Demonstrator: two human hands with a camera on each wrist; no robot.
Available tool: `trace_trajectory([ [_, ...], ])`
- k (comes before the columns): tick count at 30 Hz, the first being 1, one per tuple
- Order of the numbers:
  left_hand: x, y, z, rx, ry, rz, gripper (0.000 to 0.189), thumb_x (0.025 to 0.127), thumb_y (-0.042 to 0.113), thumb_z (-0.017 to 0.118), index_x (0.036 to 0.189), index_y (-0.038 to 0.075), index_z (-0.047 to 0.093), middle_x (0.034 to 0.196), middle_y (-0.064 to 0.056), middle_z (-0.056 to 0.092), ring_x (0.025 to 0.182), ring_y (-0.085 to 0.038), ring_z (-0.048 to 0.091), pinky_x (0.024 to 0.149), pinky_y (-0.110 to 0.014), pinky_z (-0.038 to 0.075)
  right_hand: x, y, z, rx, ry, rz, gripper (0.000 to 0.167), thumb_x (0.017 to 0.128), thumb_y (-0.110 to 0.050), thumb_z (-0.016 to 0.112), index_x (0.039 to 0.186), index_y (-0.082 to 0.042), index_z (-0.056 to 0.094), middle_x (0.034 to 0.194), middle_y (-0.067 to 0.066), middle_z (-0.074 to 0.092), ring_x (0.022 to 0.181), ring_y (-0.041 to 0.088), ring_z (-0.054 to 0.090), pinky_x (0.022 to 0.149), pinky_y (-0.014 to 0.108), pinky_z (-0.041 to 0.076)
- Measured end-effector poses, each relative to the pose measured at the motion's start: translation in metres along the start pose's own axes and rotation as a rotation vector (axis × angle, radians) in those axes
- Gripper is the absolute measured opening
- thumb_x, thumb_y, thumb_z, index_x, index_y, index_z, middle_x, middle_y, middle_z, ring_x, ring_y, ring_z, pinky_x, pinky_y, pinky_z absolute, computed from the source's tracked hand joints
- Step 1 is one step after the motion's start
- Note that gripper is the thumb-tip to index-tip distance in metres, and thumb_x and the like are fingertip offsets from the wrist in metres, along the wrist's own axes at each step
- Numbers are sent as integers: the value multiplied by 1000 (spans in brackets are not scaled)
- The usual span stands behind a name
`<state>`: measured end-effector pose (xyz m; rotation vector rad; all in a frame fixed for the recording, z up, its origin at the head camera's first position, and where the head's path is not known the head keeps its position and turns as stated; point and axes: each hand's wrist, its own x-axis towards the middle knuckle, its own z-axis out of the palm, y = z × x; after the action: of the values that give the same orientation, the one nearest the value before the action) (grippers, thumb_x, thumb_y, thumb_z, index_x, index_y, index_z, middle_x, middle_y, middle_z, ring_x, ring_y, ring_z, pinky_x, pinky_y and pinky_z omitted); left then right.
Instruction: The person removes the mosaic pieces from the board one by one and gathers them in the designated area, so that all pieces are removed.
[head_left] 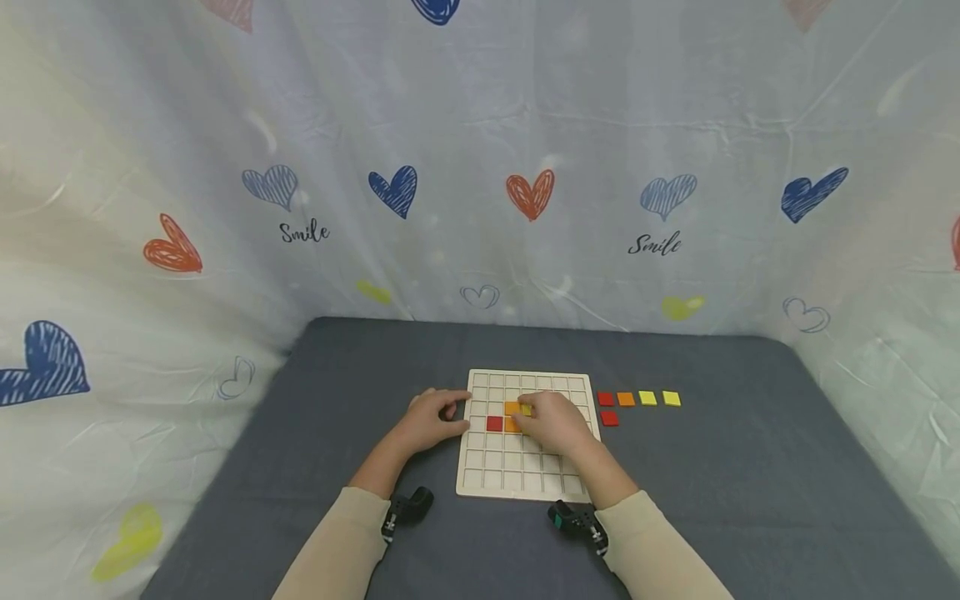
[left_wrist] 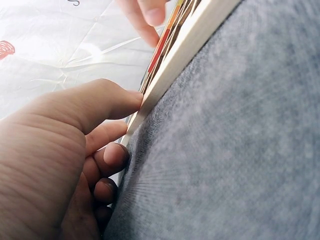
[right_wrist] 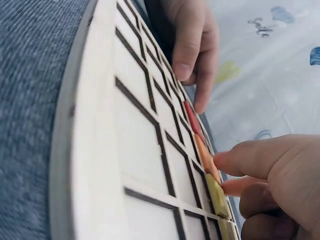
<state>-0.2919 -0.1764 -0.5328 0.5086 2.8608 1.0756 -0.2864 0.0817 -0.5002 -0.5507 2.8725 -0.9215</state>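
A square wooden grid board [head_left: 480,481] lies on the cloth-covered table. My left hand [head_left: 429,422] is at its left edge; in the left wrist view the thumb and index fingertip touch the board's side, the other fingers curled. My right hand [head_left: 555,421] is over the board's middle, thumb and index finger at either side of a yellow tile [head_left: 527,410]. Left of these fingers are an orange tile [head_left: 512,408], a second orange tile [head_left: 512,424] below it, and a red tile [head_left: 494,423]. The right palm hides part of the grid.
Right of the board lie a red tile [head_left: 605,399], an orange tile [head_left: 626,399], two yellow tiles [head_left: 648,398] and a lower red tile [head_left: 609,418]. A pale curtain [head_left: 465,100] printed with hearts hangs behind and beside the grey table [head_left: 712,475].
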Motion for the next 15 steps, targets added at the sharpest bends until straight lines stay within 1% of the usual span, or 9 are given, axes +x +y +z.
trace_trajectory([
  [4,0,-1,0,-11,3,14,47,92,26,79,135,13,68,72,6,48,76,-15,39,84,-43,27,1,3,4,-26,14,-22,37,97,-22,71,128,-1,71,51,-6,40,45,8,29,47,26,25],
  [9,-1,-1,0,-5,15,41,46,92,25,79,134,12,68,72,6,48,76,-14,39,83,-43,27,1,5,6,-30,48,-45,33,95,-17,73,125,-3,73,54,-6,42,49,9,32,49,28,26],
  [11,-2,-1,0,4,21,49,46,91,26,79,134,11,68,72,7,47,75,-14,39,83,-42,27,2,5,7,-20,65,-53,32,94,-15,74,124,-4,74,53,-6,42,47,9,32,47,27,26],
  [15,-2,0,0,4,24,46,47,91,26,79,134,11,69,71,7,47,75,-14,39,82,-42,27,2,4,6,-15,95,-55,29,93,-15,75,121,-7,75,50,-6,40,42,9,30,43,25,23],
])
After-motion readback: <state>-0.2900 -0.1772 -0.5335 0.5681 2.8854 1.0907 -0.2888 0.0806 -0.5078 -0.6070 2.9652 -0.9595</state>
